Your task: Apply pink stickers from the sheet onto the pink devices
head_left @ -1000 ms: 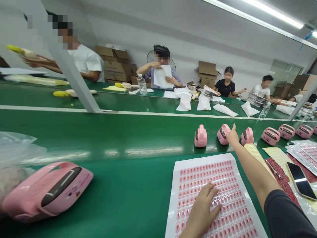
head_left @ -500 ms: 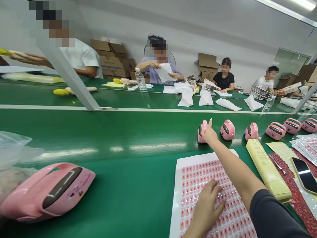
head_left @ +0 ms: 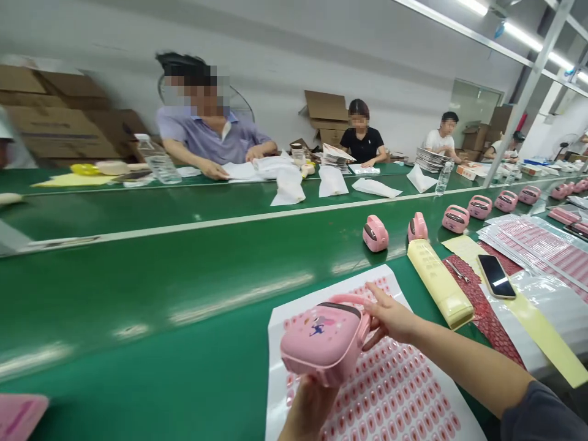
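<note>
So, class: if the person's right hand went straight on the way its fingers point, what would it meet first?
The pink case: the right hand points left, and its fingers touch the case's handle end. Beyond the case lies the green belt, though depth is unclear.

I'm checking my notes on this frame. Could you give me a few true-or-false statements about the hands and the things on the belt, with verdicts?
1. The left hand and right hand both hold the pink case above the sticker sheet. True.
2. The phone lies left of the sheet. False: it lies to the sheet's right, beyond the yellow box.
3. Beyond the sheet, other cases stand on the belt. True.
4. The sheet is blank. False: rows of pink stickers cover it.
</note>
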`<state>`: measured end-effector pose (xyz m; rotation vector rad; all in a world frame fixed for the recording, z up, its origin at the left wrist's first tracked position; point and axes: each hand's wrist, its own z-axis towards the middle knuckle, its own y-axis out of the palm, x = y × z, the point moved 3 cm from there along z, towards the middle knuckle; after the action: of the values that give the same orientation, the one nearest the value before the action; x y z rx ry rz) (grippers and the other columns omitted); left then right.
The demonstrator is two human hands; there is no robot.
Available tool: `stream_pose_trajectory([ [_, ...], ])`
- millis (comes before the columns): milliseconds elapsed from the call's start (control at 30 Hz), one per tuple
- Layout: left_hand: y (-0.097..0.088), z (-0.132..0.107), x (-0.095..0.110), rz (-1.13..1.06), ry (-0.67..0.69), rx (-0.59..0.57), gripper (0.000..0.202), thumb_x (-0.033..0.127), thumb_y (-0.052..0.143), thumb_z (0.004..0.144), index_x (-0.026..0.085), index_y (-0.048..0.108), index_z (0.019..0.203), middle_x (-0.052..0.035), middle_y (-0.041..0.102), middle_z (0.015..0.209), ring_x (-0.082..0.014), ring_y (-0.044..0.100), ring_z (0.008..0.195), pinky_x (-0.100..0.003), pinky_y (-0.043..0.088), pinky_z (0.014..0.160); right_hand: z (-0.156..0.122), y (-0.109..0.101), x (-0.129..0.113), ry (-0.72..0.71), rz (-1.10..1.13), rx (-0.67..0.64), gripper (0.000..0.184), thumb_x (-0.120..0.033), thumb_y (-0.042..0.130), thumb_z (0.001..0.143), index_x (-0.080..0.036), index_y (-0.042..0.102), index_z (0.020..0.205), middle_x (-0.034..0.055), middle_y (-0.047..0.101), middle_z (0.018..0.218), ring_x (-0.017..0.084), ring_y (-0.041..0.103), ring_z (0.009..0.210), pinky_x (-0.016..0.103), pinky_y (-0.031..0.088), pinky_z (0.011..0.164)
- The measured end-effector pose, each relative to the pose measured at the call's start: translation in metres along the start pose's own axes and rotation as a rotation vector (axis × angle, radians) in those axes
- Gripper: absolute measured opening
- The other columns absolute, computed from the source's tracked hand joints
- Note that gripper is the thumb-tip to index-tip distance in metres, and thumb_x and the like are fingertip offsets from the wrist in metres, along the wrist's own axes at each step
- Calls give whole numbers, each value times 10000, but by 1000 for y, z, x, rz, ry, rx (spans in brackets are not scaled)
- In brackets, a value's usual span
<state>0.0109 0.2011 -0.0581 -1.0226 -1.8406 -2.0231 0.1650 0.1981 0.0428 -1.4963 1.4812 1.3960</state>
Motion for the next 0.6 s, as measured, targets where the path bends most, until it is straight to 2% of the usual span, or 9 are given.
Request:
stream_pose_trajectory([
  [67, -2, -9, -3, -23, -27, 1, 714, 581, 642, 613, 395, 414, 1264, -7, 594, 1205, -285, 439, 1209, -448, 386, 989, -21, 1, 5, -24, -12, -91, 949, -509, 588, 721, -260, -17, 1407, -39, 563, 725, 135, 624, 650, 312, 537, 572],
  [133, -2, -17, -6, -47, -63, 41, 717, 586, 618, 635, 405, 380, 1286, -4, 587, 1217, -285, 447, 1203, -462, 375, 992, -33, -9, 5, -35, -142, -80, 942, -528, 606, 702, -263, 37, 1406, -22, 586, 754, 139, 621, 631, 282, 509, 541],
  [200, 0, -20, -5, -58, -103, 87, 725, 568, 638, 620, 404, 389, 1281, -9, 625, 1159, -295, 495, 1155, -479, 401, 962, -40, -33, -4, -111, -339, 79, 844, -481, 621, 708, -260, 167, 1384, 1, 609, 801, 129, 605, 606, 265, 484, 541],
  [300, 6, -19, 1, -63, -169, 186, 657, 522, 641, 640, 399, 434, 1251, -8, 697, 992, -307, 582, 1033, -507, 467, 864, -48, -88, -27, -291, -605, 585, 565, -382, 604, 739, -231, 412, 1248, 22, 615, 866, 146, 587, 725, 272, 474, 616],
  [333, 9, -18, 4, -63, -188, 212, 637, 505, 638, 650, 393, 443, 1247, -8, 705, 959, -309, 602, 992, -512, 485, 828, -51, -107, -33, -274, -662, 755, 451, -386, 573, 761, -219, 482, 1170, 19, 612, 842, 156, 583, 749, 277, 472, 625],
  [400, 17, -15, 10, -63, -183, 239, 631, 457, 646, 657, 374, 448, 1249, -14, 702, 972, -300, 627, 929, -502, 511, 766, -51, -137, -39, -229, -705, 853, 305, -375, 529, 800, -201, 549, 1050, 29, 605, 814, 165, 570, 736, 292, 463, 620],
  [467, 26, -12, 16, -68, -143, 248, 633, 407, 656, 660, 357, 445, 1255, -19, 685, 1030, -277, 638, 896, -475, 524, 736, -50, -157, -40, -166, -738, 891, 223, -360, 504, 834, -191, 571, 963, 27, 598, 802, 144, 556, 683, 283, 460, 592],
  [600, 33, -12, 18, -67, -136, 270, 637, 414, 658, 674, 348, 434, 1267, -21, 687, 1021, -253, 646, 866, -438, 527, 736, -43, -174, -30, -64, -811, 968, 108, -239, 538, 820, -140, 568, 788, 20, 564, 761, 109, 514, 608, 255, 436, 558],
])
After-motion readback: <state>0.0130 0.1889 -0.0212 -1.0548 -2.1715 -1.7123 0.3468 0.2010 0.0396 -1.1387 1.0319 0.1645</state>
